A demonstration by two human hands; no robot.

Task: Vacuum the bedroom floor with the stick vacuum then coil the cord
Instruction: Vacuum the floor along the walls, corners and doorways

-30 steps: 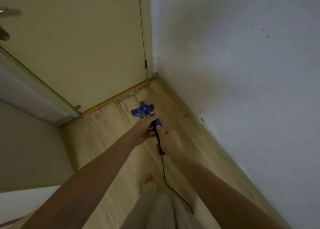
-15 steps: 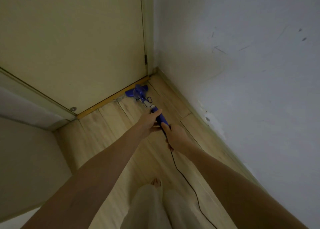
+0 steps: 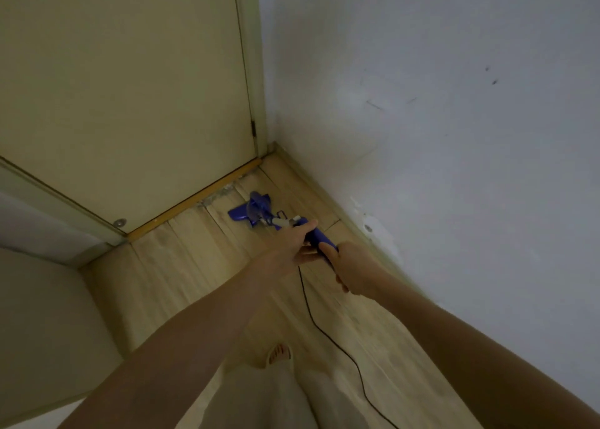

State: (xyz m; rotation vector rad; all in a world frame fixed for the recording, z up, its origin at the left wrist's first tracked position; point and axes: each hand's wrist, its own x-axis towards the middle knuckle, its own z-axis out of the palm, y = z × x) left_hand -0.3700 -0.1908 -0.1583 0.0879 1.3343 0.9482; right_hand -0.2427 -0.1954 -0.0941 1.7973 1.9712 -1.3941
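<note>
1. Wall [image 3: 438, 136]: pale, scuffed, runs along the outer side of the right hand [image 3: 355, 271].
2. Door [image 3: 123, 97]: cream, shut, ahead of both hands; its threshold strip lies just past the vacuum head.
3. Wood floor [image 3: 181, 266]: light planks under both arms.
4. Trouser legs [image 3: 276, 393]: pale fabric below the forearms, bare toes showing just above them.
5. Stick vacuum [image 3: 259, 212]: blue, head flat on the floor ahead of the left hand [image 3: 292, 245], near the door corner. Handle runs back between both hands.
6. Left hand: fingers curled round the handle, forward grip.
7. Right hand: wrapped round the handle's rear end, just behind the left.
8. Cord [image 3: 324, 328]: thin, black, drops from under the hands, trails back across the floor between the arms.
</note>
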